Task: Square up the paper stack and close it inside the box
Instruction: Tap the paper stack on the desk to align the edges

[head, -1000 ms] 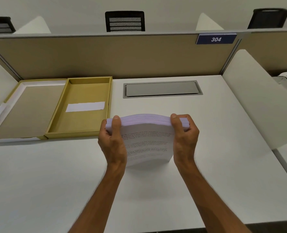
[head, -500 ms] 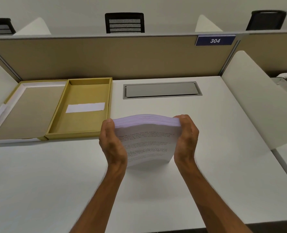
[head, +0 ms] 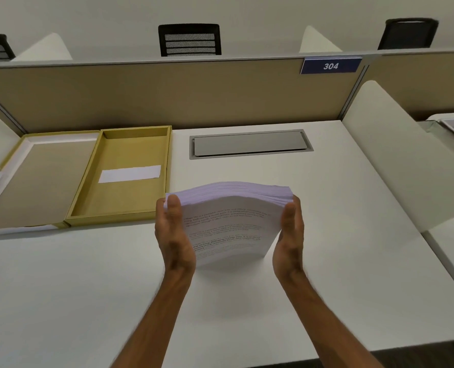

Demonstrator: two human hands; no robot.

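Both palms make up my grip now — my left hand point(head: 173, 229) and right hand point(head: 289, 235) press flat against the two side edges of the paper stack point(head: 228, 224), clamping it between them with the thumbs lying along the front corners. A second ago my thumbs were hooked over the top edge; since then they have slid off, and the hands have turned to squeeze the sides instead. The stack stands on its bottom edge on the table point(head: 326, 235), printed face toward me, bowed a little, its top edge fanned rather than flush. I take that to mean I have gone from tapping the long edge to evening the sides, so squaring is under way but not finished. The box point(head: 122, 176) lies open just left of the stack, apart from it, a white slip on its floor, and its lid point(head: 37, 181) is folded out flat beyond — filling and closing are not yet begun.
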